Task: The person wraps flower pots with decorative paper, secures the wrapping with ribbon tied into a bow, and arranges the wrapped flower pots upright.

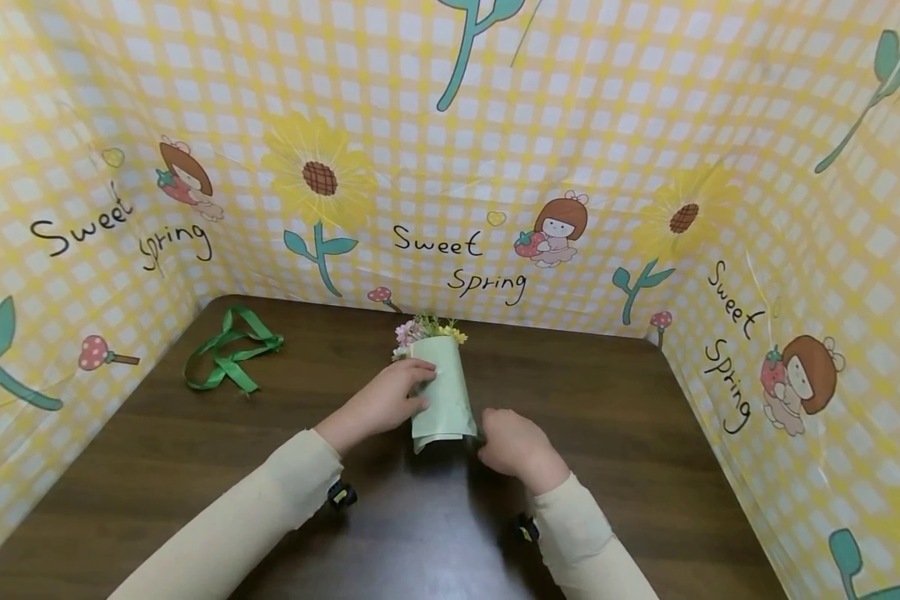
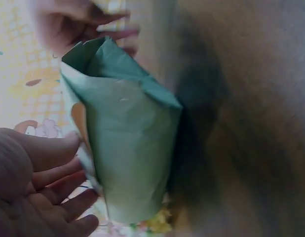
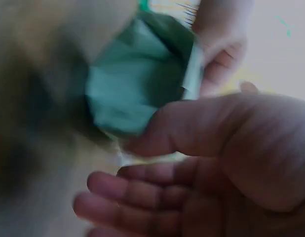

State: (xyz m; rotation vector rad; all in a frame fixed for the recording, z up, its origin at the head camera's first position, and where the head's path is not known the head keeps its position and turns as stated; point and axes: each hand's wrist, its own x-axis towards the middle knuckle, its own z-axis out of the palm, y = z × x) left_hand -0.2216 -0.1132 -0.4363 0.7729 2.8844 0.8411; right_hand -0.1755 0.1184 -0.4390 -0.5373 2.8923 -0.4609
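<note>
A bouquet of small artificial flowers (image 1: pixel 407 333) lies wrapped in pale green paper (image 1: pixel 442 387) in the middle of the table. Its blooms point away from me, and the hollow lower end of the wrap faces me. My left hand (image 1: pixel 396 396) rests against the left side of the wrap. In the left wrist view, the thumb and loosely bent fingers (image 2: pixel 81 200) lie along a paper edge. By the lower right end of the wrap is my right hand (image 1: pixel 517 446). The right wrist view, blurred, shows its thumb close to the paper's open rim and its fingers relaxed and apart.
A loose green ribbon (image 1: pixel 228 354) lies tangled at the far left of the dark wooden table (image 1: pixel 607 400). A yellow checked cloth (image 1: pixel 450 167) with printed flowers encloses the table's back and both sides.
</note>
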